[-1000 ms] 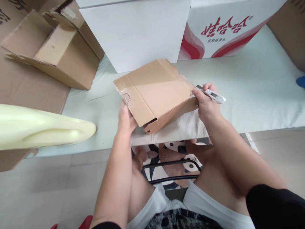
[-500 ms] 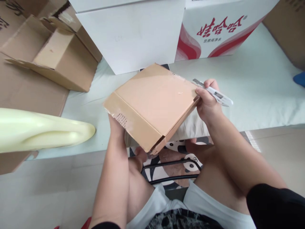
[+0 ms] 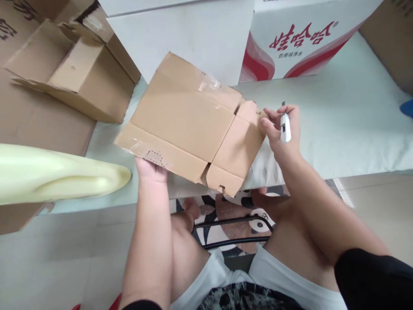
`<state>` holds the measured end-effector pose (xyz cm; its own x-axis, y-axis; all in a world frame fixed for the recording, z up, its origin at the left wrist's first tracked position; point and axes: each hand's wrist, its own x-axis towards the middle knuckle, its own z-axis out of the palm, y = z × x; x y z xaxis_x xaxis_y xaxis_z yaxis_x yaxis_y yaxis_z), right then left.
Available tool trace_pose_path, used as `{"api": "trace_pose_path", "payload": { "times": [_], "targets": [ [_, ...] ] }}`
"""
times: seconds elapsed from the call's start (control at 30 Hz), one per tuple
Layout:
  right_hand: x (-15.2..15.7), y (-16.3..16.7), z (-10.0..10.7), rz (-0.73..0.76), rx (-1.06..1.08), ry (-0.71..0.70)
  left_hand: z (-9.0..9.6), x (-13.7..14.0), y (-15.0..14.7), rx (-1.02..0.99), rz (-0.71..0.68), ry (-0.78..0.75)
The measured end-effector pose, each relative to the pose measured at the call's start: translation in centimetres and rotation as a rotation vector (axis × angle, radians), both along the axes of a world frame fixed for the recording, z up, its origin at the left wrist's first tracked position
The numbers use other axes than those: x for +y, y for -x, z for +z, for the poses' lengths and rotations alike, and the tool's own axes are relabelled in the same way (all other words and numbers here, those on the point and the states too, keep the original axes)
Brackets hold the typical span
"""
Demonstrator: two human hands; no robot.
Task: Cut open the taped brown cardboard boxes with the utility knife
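A brown cardboard box (image 3: 180, 112) is held up over the pale green surface, with its flaps folded outward and strips of clear tape on it. My left hand (image 3: 150, 170) grips the box from beneath its left edge; the fingers are mostly hidden behind the cardboard. At the box's right side, my right hand (image 3: 284, 127) pinches the end of an opened flap (image 3: 238, 142) between thumb and finger. That same hand holds a white utility knife (image 3: 285, 129), whose dark blade tip points up and away from me.
White cartons (image 3: 183, 43), one with red printing (image 3: 297, 51), stand behind the box. Open brown boxes (image 3: 93, 82) are at the left, beside a pale yellow smooth object (image 3: 64, 174). A blue item (image 3: 407, 107) lies at the far right. Below are my legs and a black metal frame (image 3: 232, 219).
The box's right end has folded outward, showing its flaps. Its left part has tipped up and left. The knife has turned from slanting to nearly upright in my right hand.
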<state>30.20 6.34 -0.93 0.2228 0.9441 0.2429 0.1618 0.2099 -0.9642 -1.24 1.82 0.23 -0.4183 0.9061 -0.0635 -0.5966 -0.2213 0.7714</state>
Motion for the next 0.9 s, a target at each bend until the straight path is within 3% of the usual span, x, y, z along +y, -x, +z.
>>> {"api": "trace_pose_path", "payload": {
  "times": [0.17,0.23,0.43,0.57,0.73,0.8,0.9],
  "targets": [
    [0.4,0.3,-0.3,0.079,0.402,0.339,0.2,-0.1,0.4,0.062,-0.065,-0.064],
    [0.3,0.6,-0.1,0.143,0.486,0.405,0.5,-0.5,0.3,0.066,-0.056,-0.058],
    [-0.4,1.4,0.9,0.046,0.465,0.276,1.0,-1.0,0.0,0.007,-0.099,0.008],
    [-1.0,1.7,1.4,0.245,0.498,0.26,0.5,-0.3,0.4,-0.059,0.016,0.136],
    [-2.0,2.5,1.5,0.496,0.457,0.471,0.6,0.0,0.2,-0.106,0.016,0.145],
    [-2.4,2.7,1.7,0.494,0.471,0.49,0.7,-0.1,-0.1,-0.101,-0.016,0.121],
    [-2.9,2.2,3.1,0.383,0.501,0.374,0.9,0.0,-0.8,-0.121,-0.067,0.077]
  ]
}}
